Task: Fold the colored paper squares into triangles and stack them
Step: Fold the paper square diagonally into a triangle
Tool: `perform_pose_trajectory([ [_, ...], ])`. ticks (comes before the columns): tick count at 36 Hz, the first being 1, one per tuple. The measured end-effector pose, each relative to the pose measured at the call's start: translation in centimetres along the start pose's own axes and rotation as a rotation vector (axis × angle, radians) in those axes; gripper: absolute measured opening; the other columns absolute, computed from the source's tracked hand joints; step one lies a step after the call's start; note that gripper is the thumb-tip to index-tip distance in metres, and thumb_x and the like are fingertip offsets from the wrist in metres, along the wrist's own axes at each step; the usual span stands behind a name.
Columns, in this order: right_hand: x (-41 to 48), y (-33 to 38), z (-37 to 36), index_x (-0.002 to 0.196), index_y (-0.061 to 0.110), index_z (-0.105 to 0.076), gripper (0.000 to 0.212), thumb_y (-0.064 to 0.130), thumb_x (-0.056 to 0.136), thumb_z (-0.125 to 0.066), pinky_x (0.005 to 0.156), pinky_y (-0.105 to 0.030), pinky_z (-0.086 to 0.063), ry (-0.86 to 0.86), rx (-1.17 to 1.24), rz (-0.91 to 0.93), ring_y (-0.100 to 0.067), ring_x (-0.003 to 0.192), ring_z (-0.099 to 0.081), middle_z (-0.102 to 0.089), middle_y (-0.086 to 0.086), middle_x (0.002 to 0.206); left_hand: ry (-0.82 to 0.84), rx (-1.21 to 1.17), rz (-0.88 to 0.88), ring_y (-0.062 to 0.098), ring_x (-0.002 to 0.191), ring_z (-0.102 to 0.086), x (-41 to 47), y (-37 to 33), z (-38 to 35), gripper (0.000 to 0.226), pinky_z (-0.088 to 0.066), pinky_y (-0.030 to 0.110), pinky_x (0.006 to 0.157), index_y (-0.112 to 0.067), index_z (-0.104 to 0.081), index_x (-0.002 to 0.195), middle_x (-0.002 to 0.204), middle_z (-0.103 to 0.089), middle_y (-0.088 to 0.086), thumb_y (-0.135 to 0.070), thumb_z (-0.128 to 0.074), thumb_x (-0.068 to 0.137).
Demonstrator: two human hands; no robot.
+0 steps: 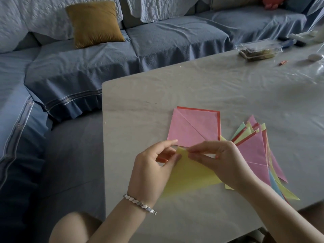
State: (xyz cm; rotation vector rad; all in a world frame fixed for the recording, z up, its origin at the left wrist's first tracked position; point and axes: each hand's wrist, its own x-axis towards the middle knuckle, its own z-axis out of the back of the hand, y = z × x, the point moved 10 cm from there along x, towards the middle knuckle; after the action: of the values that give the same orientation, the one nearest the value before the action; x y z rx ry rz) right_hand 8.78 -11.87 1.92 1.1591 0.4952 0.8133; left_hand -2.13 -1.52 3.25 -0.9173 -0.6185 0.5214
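1. The yellow sheet (pixel 189 176) lies low in the centre of the frame on the counter (pixel 157 95), with its top corner held between both hands.
2. The left hand (pixel 154 165) pinches that corner, thumb above and fingers (pixel 164 158) curled beneath.
3. The right hand (pixel 222 160) pinches the same corner from the right, its fingers close together on the paper.
4. A pink square (pixel 194 127) with a diagonal crease lies flat just above the hands, on a red sheet (pixel 218 123) that shows along its top and right edges.
5. A fanned stack of triangles (pixel 257 151) in pink, yellow, green, blue and red lies right of centre, partly under the right wrist.
6. A clear box (pixel 259 50) stands at upper right, and a mustard cushion (pixel 95 23) rests on the sofa (pixel 175 37) at upper left.
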Motion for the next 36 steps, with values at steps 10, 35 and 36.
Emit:
perform_pose_trajectory([
  [10,0.9,2.5,-1.9,0.083,0.024,-0.075,0.014,0.032,0.075,-0.068,0.084,-0.032,-0.049,0.081,-0.636,0.414,-0.008,0.087,-0.062,-0.068,0.015,0.082,0.123,-0.069,0.318,0.003,0.051,-0.061,-0.3,4.4,-1.3,0.021,-0.047,0.012,0.053,-0.025,-0.068,0.063,0.052,-0.065,-0.012,-0.008,-0.071,0.074],
  [35,0.4,-11.1,-7.1,0.142,0.009,-0.034,0.053,0.036,0.098,-0.023,0.111,-0.031,0.004,0.346,-0.989,0.013,-0.018,0.143,-0.015,-0.024,0.001,0.152,-0.125,-0.049,0.713,0.011,0.057,-0.062,-3.4,15.9,-1.9,0.02,-0.049,0.017,0.048,-0.022,-0.067,0.063,0.066,-0.068,0.001,-0.007,-0.07,0.076],
  [36,1.0,-11.1,-7.3,0.145,0.009,-0.027,0.054,0.036,0.098,-0.021,0.111,-0.029,0.008,0.343,-0.973,0.026,-0.018,0.144,-0.007,-0.019,0.0,0.154,-0.125,-0.047,0.71,0.011,0.058,-0.063,-3.4,15.9,-1.9,0.021,-0.052,0.022,0.054,-0.023,-0.066,0.062,0.066,-0.069,0.001,-0.008,-0.071,0.076],
])
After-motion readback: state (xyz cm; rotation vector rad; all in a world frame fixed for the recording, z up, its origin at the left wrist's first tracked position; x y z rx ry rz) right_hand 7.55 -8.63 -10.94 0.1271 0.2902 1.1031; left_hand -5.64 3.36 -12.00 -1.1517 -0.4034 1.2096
